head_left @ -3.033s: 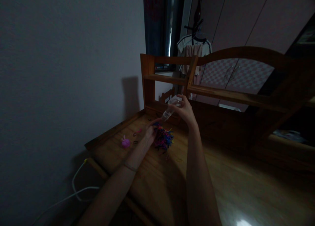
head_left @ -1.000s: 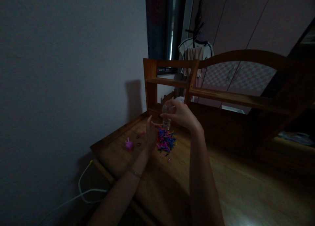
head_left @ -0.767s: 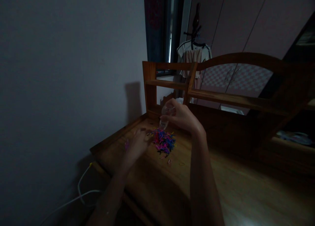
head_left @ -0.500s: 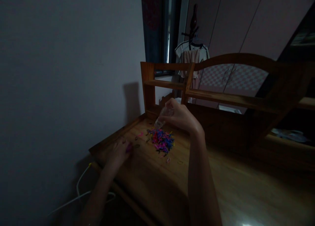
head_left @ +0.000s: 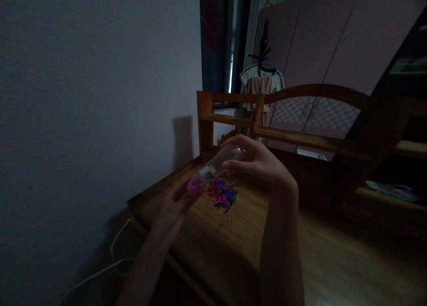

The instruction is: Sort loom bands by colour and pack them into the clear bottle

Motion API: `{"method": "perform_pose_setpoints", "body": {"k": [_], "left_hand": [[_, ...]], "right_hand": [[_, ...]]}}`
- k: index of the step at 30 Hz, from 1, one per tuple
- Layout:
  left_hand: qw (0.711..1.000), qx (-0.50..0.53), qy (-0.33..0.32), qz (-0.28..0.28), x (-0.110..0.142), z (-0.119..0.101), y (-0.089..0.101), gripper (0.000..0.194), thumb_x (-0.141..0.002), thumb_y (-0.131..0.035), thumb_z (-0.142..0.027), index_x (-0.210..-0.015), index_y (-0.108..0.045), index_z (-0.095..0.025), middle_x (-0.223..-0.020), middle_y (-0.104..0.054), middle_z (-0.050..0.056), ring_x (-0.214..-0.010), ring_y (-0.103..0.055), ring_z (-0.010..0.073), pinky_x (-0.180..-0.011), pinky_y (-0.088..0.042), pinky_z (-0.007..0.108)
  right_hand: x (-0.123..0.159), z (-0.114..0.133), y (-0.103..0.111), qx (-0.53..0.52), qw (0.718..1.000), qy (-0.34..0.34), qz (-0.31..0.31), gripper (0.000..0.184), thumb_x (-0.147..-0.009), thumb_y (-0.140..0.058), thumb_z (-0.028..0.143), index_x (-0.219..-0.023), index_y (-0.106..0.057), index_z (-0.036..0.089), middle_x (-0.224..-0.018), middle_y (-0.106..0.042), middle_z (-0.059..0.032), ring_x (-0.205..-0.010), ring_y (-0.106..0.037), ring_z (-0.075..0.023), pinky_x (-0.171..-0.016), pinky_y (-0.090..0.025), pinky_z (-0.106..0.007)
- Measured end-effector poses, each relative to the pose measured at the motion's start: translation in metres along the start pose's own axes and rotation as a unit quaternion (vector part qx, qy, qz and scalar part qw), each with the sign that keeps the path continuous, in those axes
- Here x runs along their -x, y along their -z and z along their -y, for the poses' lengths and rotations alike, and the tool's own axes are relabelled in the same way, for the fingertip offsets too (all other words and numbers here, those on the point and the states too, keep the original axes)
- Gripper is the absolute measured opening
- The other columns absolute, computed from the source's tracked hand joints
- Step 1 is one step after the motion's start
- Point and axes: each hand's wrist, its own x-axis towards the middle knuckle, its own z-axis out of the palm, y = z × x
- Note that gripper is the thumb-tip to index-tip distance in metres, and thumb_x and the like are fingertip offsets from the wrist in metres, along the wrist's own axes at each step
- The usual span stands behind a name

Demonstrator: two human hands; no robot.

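Note:
My right hand [head_left: 258, 161] is wrapped round the base of a clear bottle [head_left: 218, 160], tilted with its mouth end down to the left. A pale label shows near its neck. My left hand [head_left: 175, 208] grips a pink cap [head_left: 195, 185] at the bottle's lower end; cap and bottle meet there, but whether the cap is seated I cannot tell. Just beyond and below lies a heap of small colourful rubber bands [head_left: 223, 194], in blue, pink, red and purple. A pale loose band [head_left: 230, 218] lies in front of the heap.
The heap rests on a wooden desk [head_left: 230, 248] with a shelf rack [head_left: 230, 119] along its back. A grey wall [head_left: 100, 97] stands close on the left. A white cable [head_left: 115, 243] hangs beside the desk's left edge.
My left hand has lifted the pink cap from the desk to the bottle's neck. My right hand has turned slightly with the bottle, whose lower end has moved left, away from over the heap.

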Motion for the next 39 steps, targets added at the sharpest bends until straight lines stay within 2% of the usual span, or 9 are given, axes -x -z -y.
{"method": "perform_pose_setpoints", "body": {"k": [7, 11, 18, 23, 26, 30, 32, 35, 39], "left_hand": [[0.997, 0.063, -0.039, 0.028, -0.002, -0.006, -0.007, 0.044, -0.07, -0.083, -0.031, -0.11, -0.07, -0.017, -0.121, -0.068, 0.01, -0.112, -0.064, 0.0241, -0.102, -0.051, 0.033], [0.995, 0.053, -0.087, 0.013, -0.006, -0.011, -0.006, 0.047, -0.063, -0.087, -0.033, -0.105, -0.071, -0.019, -0.115, -0.07, 0.008, -0.106, -0.066, 0.0225, -0.097, -0.053, 0.031], [0.992, -0.051, -0.114, 0.006, -0.003, -0.016, -0.001, 0.056, -0.063, -0.086, -0.036, -0.114, -0.067, -0.022, -0.112, -0.07, 0.007, -0.097, -0.067, 0.0209, -0.078, -0.055, 0.024], [0.983, -0.113, -0.145, 0.001, -0.001, -0.016, 0.0, 0.057, -0.066, -0.083, -0.042, -0.117, -0.065, -0.021, -0.115, -0.068, 0.009, -0.099, -0.066, 0.0236, -0.076, -0.054, 0.026], [0.965, -0.194, -0.174, -0.004, 0.003, -0.022, -0.002, 0.05, -0.073, -0.076, -0.048, -0.112, -0.067, -0.018, -0.1, -0.071, 0.008, -0.085, -0.068, 0.0214, -0.072, -0.054, 0.026], [0.944, -0.246, -0.219, -0.007, 0.009, -0.03, -0.013, 0.044, -0.083, -0.064, -0.053, -0.107, -0.068, -0.016, -0.068, -0.064, 0.001, -0.057, -0.06, 0.0148, -0.058, -0.05, 0.024], [0.938, -0.241, -0.246, -0.035, 0.01, -0.031, -0.02, 0.04, -0.082, -0.068, -0.047, -0.111, -0.067, -0.02, -0.077, -0.066, 0.001, -0.064, -0.062, 0.0147, -0.061, -0.051, 0.023], [0.912, -0.243, -0.325, -0.063, 0.011, -0.032, -0.031, 0.037, -0.078, -0.074, -0.034, -0.113, -0.066, -0.026, -0.11, -0.065, 0.004, -0.098, -0.064, 0.0198, -0.086, -0.054, 0.029], [0.869, -0.285, -0.403, -0.045, 0.013, -0.035, -0.037, 0.029, -0.082, -0.069, -0.021, -0.109, -0.068, -0.029, -0.125, -0.059, 0.003, -0.119, -0.054, 0.0225, -0.108, -0.042, 0.042]], "right_hand": [[0.006, 0.02, -0.012, 0.035, 0.999, 0.026, -0.03, 0.044, -0.074, -0.075, 0.044, -0.111, -0.061, 0.023, -0.105, -0.065, -0.0024, -0.081, -0.064, -0.0148, -0.066, -0.051, -0.024], [0.007, 0.029, -0.015, 0.062, 0.997, 0.025, -0.048, 0.044, -0.075, -0.073, 0.045, -0.112, -0.061, 0.025, -0.107, -0.065, -0.0016, -0.079, -0.065, -0.0144, -0.067, -0.051, -0.024], [0.011, 0.031, -0.015, 0.064, 0.997, 0.014, -0.041, 0.045, -0.075, -0.073, 0.046, -0.112, -0.061, 0.025, -0.1, -0.067, -0.0015, -0.074, -0.064, -0.0151, -0.063, -0.05, -0.026], [0.012, 0.032, -0.018, 0.086, 0.995, 0.01, -0.046, 0.041, -0.079, -0.07, 0.046, -0.112, -0.06, 0.026, -0.092, -0.068, -0.0003, -0.075, -0.064, -0.0155, -0.063, -0.047, -0.025], [0.009, 0.029, -0.019, 0.119, 0.991, 0.003, -0.069, 0.039, -0.079, -0.068, 0.05, -0.108, -0.062, 0.024, -0.085, -0.068, -0.0007, -0.07, -0.062, -0.0147, -0.059, -0.044, -0.025], [0.001, 0.018, -0.019, 0.164, 0.98, -0.022, -0.112, 0.038, -0.084, -0.061, 0.057, -0.087, -0.066, 0.019, -0.072, -0.066, -0.0027, -0.065, -0.059, -0.0147, -0.056, -0.04, -0.026], [-0.002, 0.01, -0.017, 0.176, 0.977, -0.038, -0.111, 0.044, -0.086, -0.057, 0.06, -0.076, -0.065, 0.018, -0.065, -0.063, -0.0031, -0.062, -0.058, -0.0146, -0.055, -0.038, -0.026], [-0.006, -0.001, -0.015, 0.155, 0.983, -0.069, -0.075, 0.053, -0.087, -0.051, 0.065, -0.068, -0.064, 0.018, -0.055, -0.06, -0.0029, -0.054, -0.056, -0.0136, -0.051, -0.036, -0.026], [-0.011, -0.014, -0.014, 0.086, 0.988, -0.122, -0.032, 0.059, -0.086, -0.045, 0.072, -0.071, -0.065, 0.018, -0.05, -0.059, -0.0022, -0.042, -0.052, -0.012, -0.044, -0.036, -0.026]]}}
